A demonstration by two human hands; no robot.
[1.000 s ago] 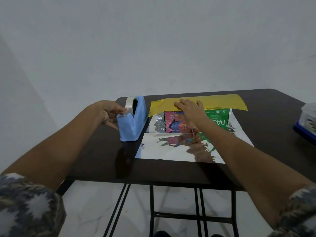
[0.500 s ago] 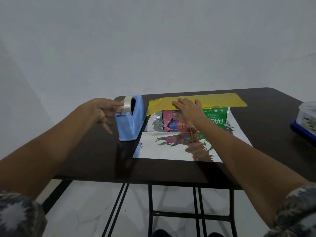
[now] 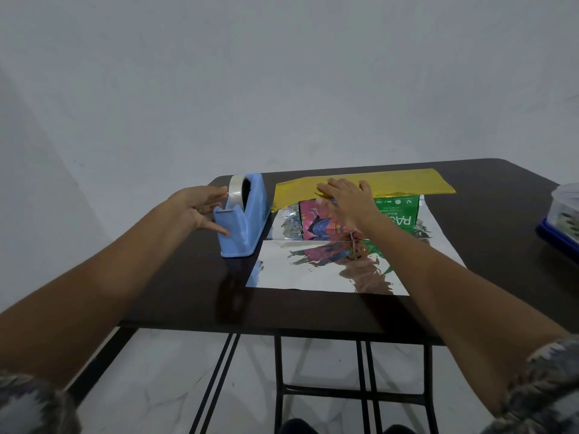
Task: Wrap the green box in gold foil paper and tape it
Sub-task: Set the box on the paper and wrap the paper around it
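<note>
At the right edge of the dark tabletop (image 3: 188,292) sits a clear tub (image 3: 564,208) on a blue base, cut off by the frame. Something dark and patterned seems to lie inside it, but it is too blurred to name.

On the left stands a blue dispenser (image 3: 247,220) holding a roll of clear tape (image 3: 235,191) upright in its cradle.

Just beside it, to the right, a sheet of foil (image 3: 313,270) lies spread on the tabletop with its mirror-like silver side up. The green box (image 3: 398,214) stands on the far part of this sheet, its near face printed in pink and green and reflected in the silver. The far end of the foil is folded up and over the top of the box, gold side showing, and sticks out past the box on both sides.

The right hand (image 3: 347,198) lies palm down on that gold flap over the box. Its fingers (image 3: 336,183) are straight and slightly apart, pressing the foil flat against the top.

The left hand (image 3: 200,208) is at the dispenser's left side. Its fingers (image 3: 216,192) are straight and spread wide: the upper fingertips touch the tape roll, and a lower one points at the dispenser's side. They grip nothing.

Patterned sleeves show at both bottom corners.
</note>
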